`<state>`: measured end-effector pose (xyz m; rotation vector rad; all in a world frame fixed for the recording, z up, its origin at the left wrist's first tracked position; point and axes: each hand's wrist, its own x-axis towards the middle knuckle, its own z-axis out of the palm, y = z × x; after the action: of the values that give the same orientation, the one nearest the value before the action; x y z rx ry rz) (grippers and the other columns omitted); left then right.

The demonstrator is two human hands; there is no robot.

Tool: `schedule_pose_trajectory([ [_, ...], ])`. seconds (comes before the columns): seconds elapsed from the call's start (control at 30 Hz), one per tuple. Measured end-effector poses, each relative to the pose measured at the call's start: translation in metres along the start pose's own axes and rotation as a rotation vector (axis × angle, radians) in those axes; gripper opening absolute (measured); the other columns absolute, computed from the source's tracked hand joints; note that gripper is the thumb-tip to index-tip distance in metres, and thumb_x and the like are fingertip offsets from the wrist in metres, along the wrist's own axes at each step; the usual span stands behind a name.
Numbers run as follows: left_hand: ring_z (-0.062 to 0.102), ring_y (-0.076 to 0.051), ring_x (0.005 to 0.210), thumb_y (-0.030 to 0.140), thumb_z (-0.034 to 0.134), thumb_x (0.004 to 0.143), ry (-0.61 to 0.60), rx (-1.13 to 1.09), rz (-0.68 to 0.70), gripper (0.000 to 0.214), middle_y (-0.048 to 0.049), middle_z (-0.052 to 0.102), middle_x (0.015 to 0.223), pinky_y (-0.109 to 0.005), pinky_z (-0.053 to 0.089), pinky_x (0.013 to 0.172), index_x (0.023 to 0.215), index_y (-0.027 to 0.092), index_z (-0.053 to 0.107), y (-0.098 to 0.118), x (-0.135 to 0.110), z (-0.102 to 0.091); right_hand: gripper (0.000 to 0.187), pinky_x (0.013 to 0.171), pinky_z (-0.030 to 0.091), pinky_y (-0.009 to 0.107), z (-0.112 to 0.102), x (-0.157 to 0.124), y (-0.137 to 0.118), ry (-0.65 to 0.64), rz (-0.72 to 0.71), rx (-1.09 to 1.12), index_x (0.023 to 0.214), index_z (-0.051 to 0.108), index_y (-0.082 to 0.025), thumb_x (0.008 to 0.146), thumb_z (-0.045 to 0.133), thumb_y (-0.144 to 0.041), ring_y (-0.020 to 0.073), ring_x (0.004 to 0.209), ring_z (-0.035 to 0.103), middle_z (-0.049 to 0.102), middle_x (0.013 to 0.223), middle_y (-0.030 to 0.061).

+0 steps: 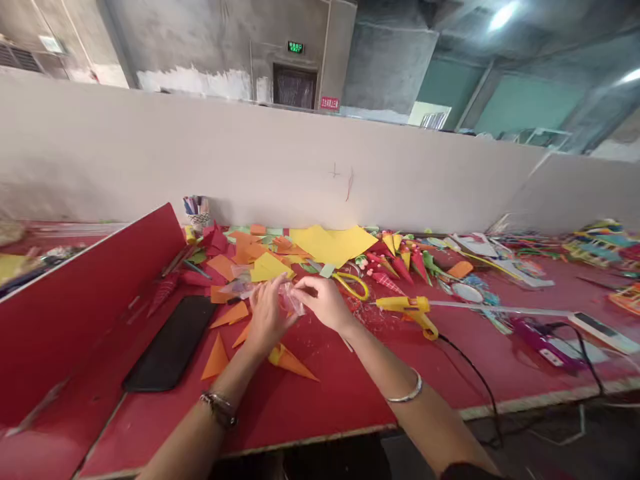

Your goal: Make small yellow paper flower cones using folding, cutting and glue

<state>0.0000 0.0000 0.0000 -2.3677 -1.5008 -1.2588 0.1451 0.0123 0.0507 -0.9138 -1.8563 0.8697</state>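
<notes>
Above the middle of the red table, my left hand [269,313] and my right hand [324,301] meet at a crumpled piece of clear, pinkish plastic [295,303]. The fingers of both are closed on it, the right ones in a pinch; whether it is a small bag or loose film I cannot tell. Orange paper cones [216,358] lie below and left of my left hand, and another orange cone [297,363] lies under my wrists. Just beyond my right hand are yellow-handled scissors [357,285]. More crumpled clear plastic [240,287] rests left of my fingers.
A yellow glue gun [407,305] with a long glue stick and black cord lies right. Yellow paper sheets [330,243] and finished-looking red cones [400,267] line the back. A black tray [173,343] sits left, by a red divider [90,313]. A purple power strip [545,343] is far right.
</notes>
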Motion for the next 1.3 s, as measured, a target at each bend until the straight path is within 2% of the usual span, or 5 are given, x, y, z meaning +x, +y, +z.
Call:
schedule_pose_trajectory([
  [0.17,0.048,-0.023,0.099,0.024,0.050,0.076,-0.057,-0.054,0.037,0.044,-0.0095,0.053,0.105,-0.039,0.031,0.086,0.116,0.019,0.033,-0.005,0.002,0.004,0.021,0.053,0.039,0.019,0.005,-0.003,0.005,0.024,0.055,0.114,0.062,0.052,-0.017,0.077,0.052,-0.032,0.0086,0.052,0.049,0.052,0.055,-0.0037],
  [0.33,0.049,-0.020,0.093,0.021,0.050,0.074,-0.119,-0.202,0.050,0.041,-0.0094,0.051,0.102,-0.031,0.039,0.079,0.112,0.016,0.036,-0.002,0.003,0.002,0.012,0.060,0.042,0.021,0.005,-0.008,0.010,-0.045,0.079,0.237,0.071,0.055,-0.017,0.076,0.050,-0.026,0.0098,0.062,0.052,0.055,0.067,-0.0016],
  [0.77,0.049,-0.021,0.080,0.017,0.049,0.075,-0.157,0.087,0.047,0.025,-0.0055,0.056,0.084,-0.033,0.035,0.074,0.100,0.017,0.049,0.002,0.004,0.001,0.005,0.057,0.039,0.022,0.011,-0.013,0.010,-0.106,0.045,-0.140,0.064,0.051,-0.018,0.065,0.056,-0.016,0.0111,0.062,0.050,0.051,0.066,-0.0020],
  [1.07,0.050,-0.021,0.083,0.026,0.054,0.073,-0.042,0.029,-0.028,0.030,-0.0055,0.054,0.088,-0.032,0.040,0.072,0.099,0.017,0.045,-0.002,0.008,0.000,0.008,0.052,0.035,0.020,0.006,-0.010,0.011,0.171,-0.007,0.012,0.070,0.040,-0.020,0.076,0.045,-0.018,0.0090,0.056,0.041,0.041,0.064,-0.0042],
  [1.3,0.049,-0.021,0.089,0.018,0.055,0.070,-0.083,-0.069,-0.057,0.035,-0.0052,0.052,0.093,-0.032,0.042,0.076,0.102,0.019,0.042,-0.004,0.005,0.003,0.013,0.063,0.041,0.024,0.002,-0.012,0.021,0.078,-0.030,-0.024,0.082,0.060,-0.018,0.079,0.047,-0.019,0.0129,0.069,0.052,0.054,0.074,0.0017],
])
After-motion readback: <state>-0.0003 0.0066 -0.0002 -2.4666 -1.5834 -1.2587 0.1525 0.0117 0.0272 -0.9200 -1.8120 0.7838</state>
